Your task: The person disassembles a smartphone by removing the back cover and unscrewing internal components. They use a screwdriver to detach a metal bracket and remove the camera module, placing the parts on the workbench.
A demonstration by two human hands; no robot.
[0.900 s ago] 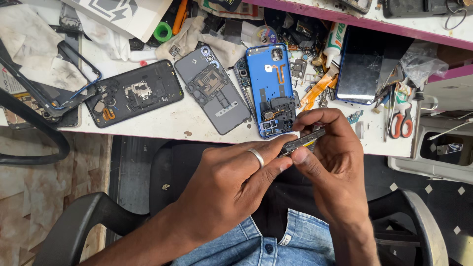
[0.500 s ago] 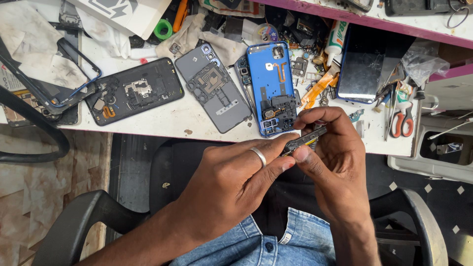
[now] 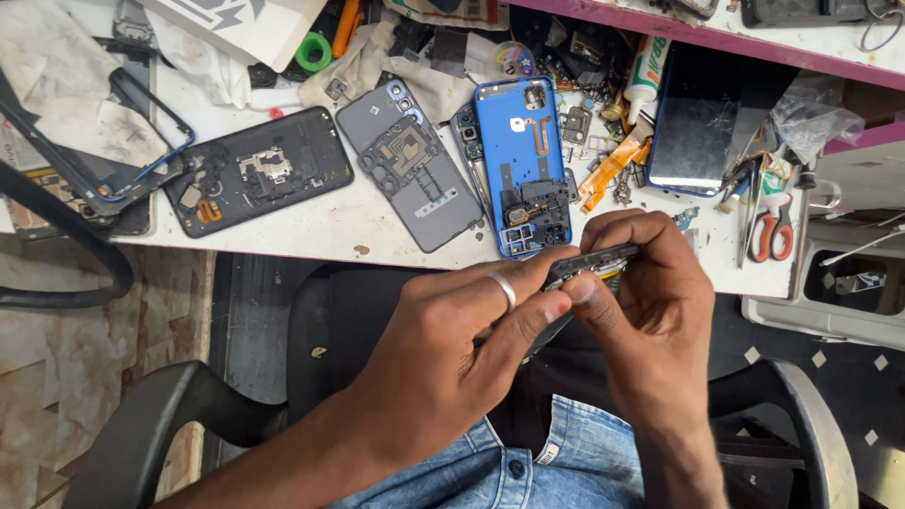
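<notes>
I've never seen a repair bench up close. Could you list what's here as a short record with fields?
Setting: white workbench seen from above, the person seated on a black chair
Left hand: left hand, a ring on one finger, pinching the small dark phone part
Right hand: right hand, curled over the same part
On bench: blue opened phone, grey opened phone, black opened phone
Tools: red-handled scissors at the right

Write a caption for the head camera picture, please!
Both hands, left hand and right hand, pinch a small dark phone part beside opened phones.
</notes>
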